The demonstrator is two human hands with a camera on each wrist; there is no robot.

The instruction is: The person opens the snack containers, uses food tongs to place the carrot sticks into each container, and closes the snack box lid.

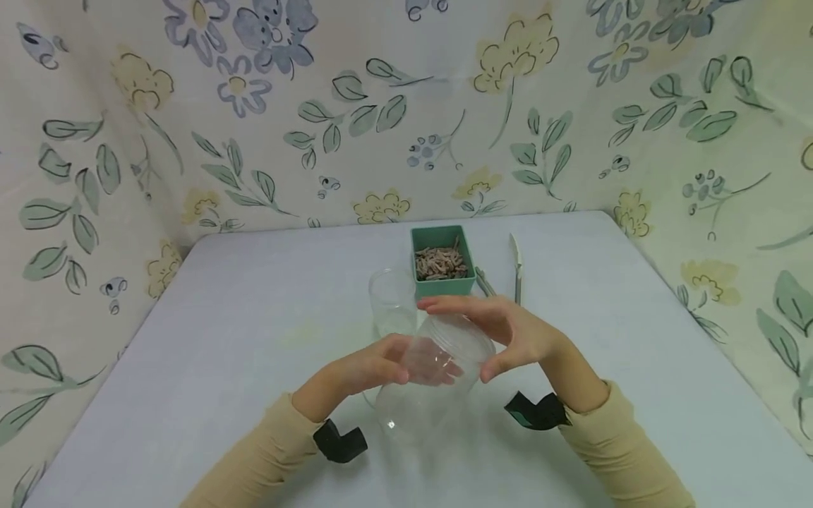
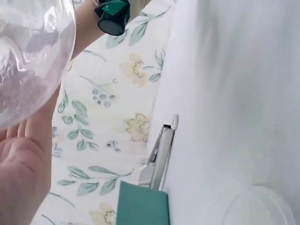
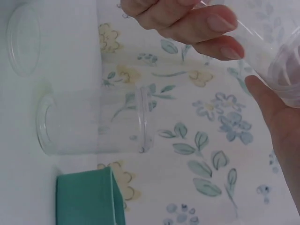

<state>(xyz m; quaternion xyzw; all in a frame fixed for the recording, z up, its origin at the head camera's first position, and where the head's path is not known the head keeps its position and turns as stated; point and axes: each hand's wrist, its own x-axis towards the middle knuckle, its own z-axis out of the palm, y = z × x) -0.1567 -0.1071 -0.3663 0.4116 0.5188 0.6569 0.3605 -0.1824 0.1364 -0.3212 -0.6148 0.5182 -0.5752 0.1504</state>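
Observation:
Both hands hold a clear plastic jar [image 1: 419, 409], raised above the table and tilted in the head view. My left hand [image 1: 365, 367] grips its side, thumb in front and fingers behind, showing through the clear wall. With thumb and fingers spread, my right hand [image 1: 514, 335] spans the ridged upper end. The left wrist view shows the jar's rounded end [image 2: 37, 56] close up, beside the left palm [image 2: 23, 164]. Curled right fingers [image 3: 201, 23] lie against the jar in the right wrist view. A second clear jar [image 3: 93, 122] stands upright just beyond the hands.
A green box [image 1: 444, 288] of brown chip-like pieces stands farther back. To its right lie a knife [image 1: 517, 271] and a slim grey-green tool [image 1: 485, 282]. One clear round lid [image 3: 23, 40] lies on the white table [image 1: 222, 353]. Floral cloth [image 1: 381, 155] hangs behind.

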